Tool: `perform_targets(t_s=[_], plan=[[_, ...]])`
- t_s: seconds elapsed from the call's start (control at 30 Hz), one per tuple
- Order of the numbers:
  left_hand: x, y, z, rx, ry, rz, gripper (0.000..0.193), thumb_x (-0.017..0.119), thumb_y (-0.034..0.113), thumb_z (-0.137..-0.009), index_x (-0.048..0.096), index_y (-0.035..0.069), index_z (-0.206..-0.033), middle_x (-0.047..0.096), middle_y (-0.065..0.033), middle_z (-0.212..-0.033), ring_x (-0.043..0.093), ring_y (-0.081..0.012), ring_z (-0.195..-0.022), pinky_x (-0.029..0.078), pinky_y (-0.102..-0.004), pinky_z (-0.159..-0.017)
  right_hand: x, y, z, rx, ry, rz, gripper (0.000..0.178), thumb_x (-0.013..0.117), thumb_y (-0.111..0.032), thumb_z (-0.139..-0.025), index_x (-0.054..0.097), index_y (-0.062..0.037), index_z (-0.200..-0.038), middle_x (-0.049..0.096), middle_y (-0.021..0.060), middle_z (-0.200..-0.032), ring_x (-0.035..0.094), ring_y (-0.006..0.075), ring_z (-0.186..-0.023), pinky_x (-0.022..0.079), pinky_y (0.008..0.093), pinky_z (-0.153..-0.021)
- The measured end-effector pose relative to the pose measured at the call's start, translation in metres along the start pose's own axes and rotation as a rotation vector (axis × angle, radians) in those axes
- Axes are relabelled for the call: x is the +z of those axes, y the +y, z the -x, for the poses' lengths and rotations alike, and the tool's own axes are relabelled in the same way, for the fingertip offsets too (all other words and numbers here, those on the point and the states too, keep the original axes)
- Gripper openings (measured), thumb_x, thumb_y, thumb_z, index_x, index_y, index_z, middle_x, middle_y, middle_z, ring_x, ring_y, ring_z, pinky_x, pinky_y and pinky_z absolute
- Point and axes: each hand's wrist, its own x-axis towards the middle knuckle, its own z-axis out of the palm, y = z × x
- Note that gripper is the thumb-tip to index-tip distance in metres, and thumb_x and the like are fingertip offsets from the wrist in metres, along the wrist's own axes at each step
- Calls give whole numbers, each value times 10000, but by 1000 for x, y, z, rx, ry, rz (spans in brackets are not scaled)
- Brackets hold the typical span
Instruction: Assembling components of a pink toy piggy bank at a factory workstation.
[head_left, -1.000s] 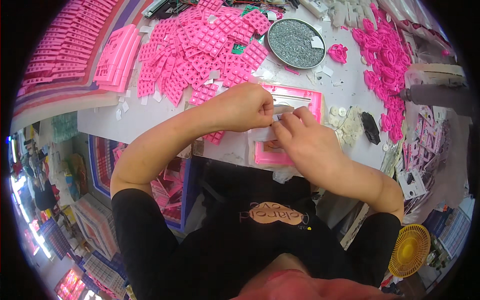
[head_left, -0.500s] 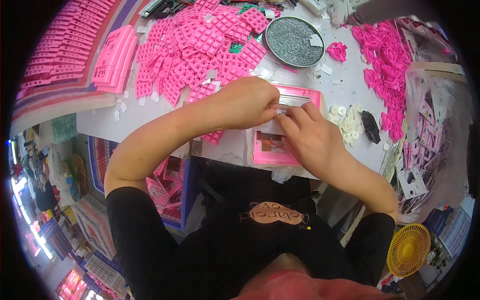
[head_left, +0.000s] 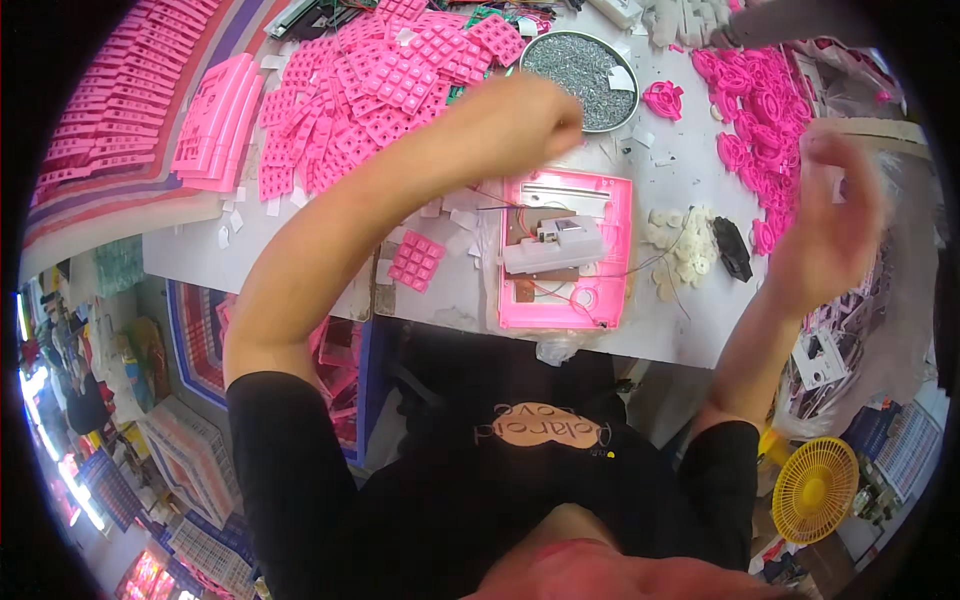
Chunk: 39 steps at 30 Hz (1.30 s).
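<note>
My left hand (head_left: 535, 120) is closed at the near rim of a round metal dish of small screws (head_left: 575, 70). Whatever its fingers may hold is hidden. At the right, my right hand (head_left: 840, 225) is blurred, with fingers curved and apart, beside the pile of pink ring-shaped parts (head_left: 765, 130) and above a clear plastic bag (head_left: 900, 290). Between the hands a pink plastic casing (head_left: 618, 240) lies open on the table, untouched. In it sit a pale grey, box-shaped mechanism (head_left: 560, 248) and thin wires.
A heap of pink keypads (head_left: 400, 80) covers the back left; a single keypad (head_left: 416, 262) lies beside the casing. White round parts (head_left: 690, 240) and a black piece (head_left: 733, 248) are to its right. Stacked pink panels (head_left: 215, 125) stand left. A yellow fan (head_left: 815, 490) is lower right.
Both hands have left the casing. My left hand rose toward the screw dish; my right hand swung right to the bag. The grey mechanism in the casing is now uncovered.
</note>
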Motion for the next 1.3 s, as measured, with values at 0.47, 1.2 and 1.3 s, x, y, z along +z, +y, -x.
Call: perform_targets(t_s=[0.47, 1.2, 1.3], plan=[[53, -44, -91, 133, 292, -493, 221, 606, 298, -925, 762, 153, -986, 744, -69, -972, 705, -263, -967, 457, -502, -884, 14, 81, -27, 345, -144, -624, 407, 641, -64, -960, 508, 60, -1323, 658, 169, -1024, 636, 236, -977, 502, 457, -1012], [62, 57, 103, 83, 356, 248, 96, 771, 155, -833, 675, 146, -836, 691, 10, -853, 654, -187, -852, 351, -427, -910, 58, -72, 45, 328, -282, -1273, 272, 755, -115, -873, 623, -89, -1108, 568, 48, -652, 524, 187, -586, 477, 351, -601], [62, 58, 102, 67, 339, 291, 102, 788, 165, -814, 689, 151, -836, 686, 5, -838, 654, -197, -851, 349, -429, -914, 59, -71, 45, 336, -306, -1240, 272, 757, -119, -875, 622, -90, -1109, 565, 49, -646, 536, 191, -595, 489, 356, -612]])
